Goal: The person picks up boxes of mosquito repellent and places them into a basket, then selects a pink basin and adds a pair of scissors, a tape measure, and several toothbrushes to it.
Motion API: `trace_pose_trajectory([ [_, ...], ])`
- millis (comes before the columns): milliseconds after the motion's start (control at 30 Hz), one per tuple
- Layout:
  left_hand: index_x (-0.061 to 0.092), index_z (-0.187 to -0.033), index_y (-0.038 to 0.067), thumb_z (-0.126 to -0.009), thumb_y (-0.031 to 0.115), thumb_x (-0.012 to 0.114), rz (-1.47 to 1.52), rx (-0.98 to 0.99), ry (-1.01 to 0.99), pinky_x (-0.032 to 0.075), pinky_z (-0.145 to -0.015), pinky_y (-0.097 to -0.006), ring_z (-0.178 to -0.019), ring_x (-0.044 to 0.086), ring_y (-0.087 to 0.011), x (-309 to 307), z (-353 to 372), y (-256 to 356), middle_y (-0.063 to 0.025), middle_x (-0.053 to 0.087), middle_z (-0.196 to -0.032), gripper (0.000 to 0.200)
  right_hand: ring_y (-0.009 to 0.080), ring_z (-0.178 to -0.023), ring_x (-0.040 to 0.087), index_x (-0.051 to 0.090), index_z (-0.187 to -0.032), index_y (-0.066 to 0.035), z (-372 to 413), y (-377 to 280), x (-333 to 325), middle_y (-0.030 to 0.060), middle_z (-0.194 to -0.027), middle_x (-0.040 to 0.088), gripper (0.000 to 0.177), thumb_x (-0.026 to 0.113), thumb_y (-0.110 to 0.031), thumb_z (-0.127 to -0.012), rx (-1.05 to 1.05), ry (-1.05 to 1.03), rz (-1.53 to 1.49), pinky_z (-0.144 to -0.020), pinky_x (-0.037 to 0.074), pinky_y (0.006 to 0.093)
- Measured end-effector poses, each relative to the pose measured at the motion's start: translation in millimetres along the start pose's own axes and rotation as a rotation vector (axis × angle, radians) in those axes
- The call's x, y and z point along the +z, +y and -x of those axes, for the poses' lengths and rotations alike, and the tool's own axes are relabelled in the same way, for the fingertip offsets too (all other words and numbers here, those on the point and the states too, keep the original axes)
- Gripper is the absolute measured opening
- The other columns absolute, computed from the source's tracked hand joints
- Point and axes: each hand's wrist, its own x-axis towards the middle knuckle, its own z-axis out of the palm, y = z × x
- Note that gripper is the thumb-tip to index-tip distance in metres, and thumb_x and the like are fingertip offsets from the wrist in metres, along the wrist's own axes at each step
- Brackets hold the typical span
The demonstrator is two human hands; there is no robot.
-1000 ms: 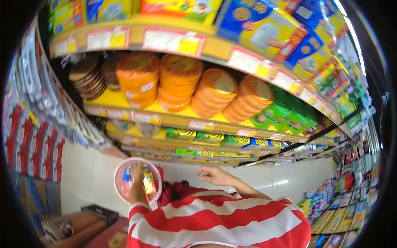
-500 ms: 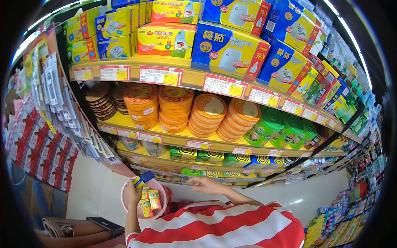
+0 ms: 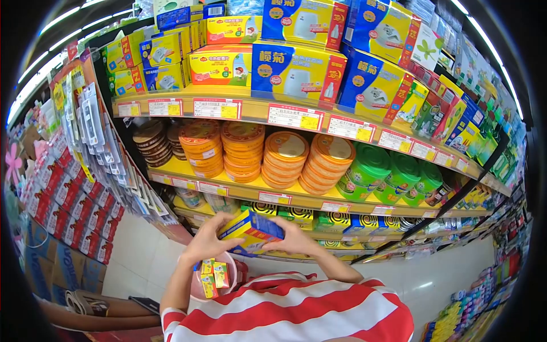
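A blue and yellow cardboard box (image 3: 250,232) is held up in front of the lower shelves, tilted, between my two hands. My left hand (image 3: 209,241) grips its left end with the thumb and fingers, and my right hand (image 3: 294,237) is closed on its right end. Below my left hand stands a pale pink bucket (image 3: 231,264), partly hidden by that wrist. Inside the bucket lie several small yellow and red boxes (image 3: 220,275).
Shelves ahead carry large blue and yellow boxes (image 3: 297,70), stacked orange round tins (image 3: 285,157) and green tubs (image 3: 367,171). Packets hang from a rack (image 3: 105,137) on the left. Brown cartons (image 3: 60,271) stand at the lower left.
My left hand has raised the blue and yellow box from over the bucket, up and to the right. My right hand, free before, has taken hold of its other end.
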Motion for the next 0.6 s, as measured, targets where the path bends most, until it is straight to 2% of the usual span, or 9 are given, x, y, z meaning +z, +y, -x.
trace_pose_trajectory([
  [67, 0.05, -0.114, -0.003, -0.071, 0.013, 0.077, -0.091, 0.112, 0.008, 0.045, -0.087, -0.0295, -0.099, 0.056, -0.0167, -5, -14, 37, -0.0109, 0.058, -0.106, 0.054, 0.0145, -0.099, 0.055, 0.046, -0.124, 0.0, 1, -17, -21, 0.0076, -0.109, 0.057, 0.07, 0.082, -0.013, -0.066, 0.068, 0.046, -0.107, -0.088, 0.045, 0.0283],
  [133, 0.048, -0.119, -0.002, -0.068, 0.014, 0.079, -0.285, 0.303, -0.011, 0.043, -0.09, -0.0327, -0.103, 0.056, -0.0228, -18, -30, 72, -0.0117, 0.056, -0.111, 0.061, 0.0123, -0.094, 0.056, 0.049, -0.12, 0.0, 5, -43, -39, 0.0074, -0.107, 0.058, 0.064, 0.081, -0.016, -0.068, -0.129, 0.191, -0.167, -0.083, 0.047, 0.027],
  [200, 0.047, -0.121, -0.001, -0.067, 0.015, 0.078, -0.364, 0.477, 0.093, 0.042, -0.092, -0.0343, -0.107, 0.054, -0.0252, -31, -44, 105, -0.012, 0.055, -0.116, 0.065, 0.0128, -0.097, 0.056, 0.047, -0.121, 0.002, 11, -56, -61, 0.007, -0.11, 0.056, 0.063, 0.08, -0.011, -0.069, -0.113, 0.273, -0.202, -0.087, 0.046, 0.0279],
  [267, 0.046, -0.123, 0.0, -0.07, 0.006, 0.074, -0.37, 0.608, 0.186, 0.039, -0.099, -0.0349, -0.115, 0.05, -0.0221, -47, -64, 138, -0.0099, 0.051, -0.12, 0.06, 0.0143, -0.097, 0.057, 0.045, -0.122, 0.003, 20, -75, -79, 0.0078, -0.11, 0.057, 0.064, 0.079, -0.009, -0.069, -0.217, 0.412, -0.208, -0.086, 0.047, 0.0286],
  [333, 0.044, -0.124, 0.0, -0.073, 0.004, 0.071, -0.211, 0.67, 0.302, 0.039, -0.1, -0.0364, -0.116, 0.049, -0.0215, -61, -90, 164, -0.0101, 0.05, -0.122, 0.057, 0.0157, -0.097, 0.057, 0.043, -0.122, 0.004, 27, -90, -97, 0.009, -0.11, 0.057, 0.064, 0.078, -0.007, -0.069, -0.249, 0.477, -0.337, -0.085, 0.048, 0.0293],
  [400, 0.044, -0.122, -0.001, -0.079, 0.011, 0.069, -0.321, 0.816, 0.442, 0.042, -0.095, -0.0327, -0.112, 0.052, -0.0211, -85, -124, 190, -0.013, 0.053, -0.117, 0.051, 0.0153, -0.098, 0.057, 0.044, -0.122, 0.004, 32, -97, -113, 0.0091, -0.109, 0.057, 0.061, 0.076, -0.005, -0.07, -0.344, 0.589, -0.319, -0.085, 0.048, 0.0294],
  [467, 0.043, -0.123, -0.002, -0.081, 0.016, 0.068, -0.296, 0.808, 0.484, 0.044, -0.093, -0.0316, -0.111, 0.053, -0.0203, -104, -159, 215, -0.0155, 0.052, -0.118, 0.052, 0.0132, -0.096, 0.057, 0.045, -0.12, 0.003, 37, -109, -123, 0.0079, -0.107, 0.058, 0.058, 0.075, -0.008, -0.072, -0.392, 0.684, -0.29, -0.084, 0.047, 0.0281],
  [533, 0.04, -0.127, -0.002, -0.084, 0.021, 0.065, -0.353, 0.796, 0.47, 0.042, -0.098, -0.035, -0.122, 0.045, -0.0252, -122, -191, 231, -0.0161, 0.046, -0.128, 0.054, 0.0121, -0.093, 0.057, 0.046, -0.118, 0.002, 40, -116, -131, 0.0068, -0.105, 0.059, 0.055, 0.074, -0.011, -0.073, -0.426, 0.734, -0.285, -0.083, 0.046, 0.027],
  [600, 0.042, -0.125, -0.002, -0.083, 0.025, 0.067, -0.356, 0.723, 0.449, 0.043, -0.096, -0.0329, -0.117, 0.049, -0.0225, -135, -228, 242, -0.0145, 0.05, -0.124, 0.055, 0.0113, -0.091, 0.057, 0.047, -0.116, 0.001, 43, -119, -135, 0.0059, -0.103, 0.059, 0.052, 0.073, -0.014, -0.074, -0.437, 0.778, -0.279, -0.082, 0.046, 0.0262],
])
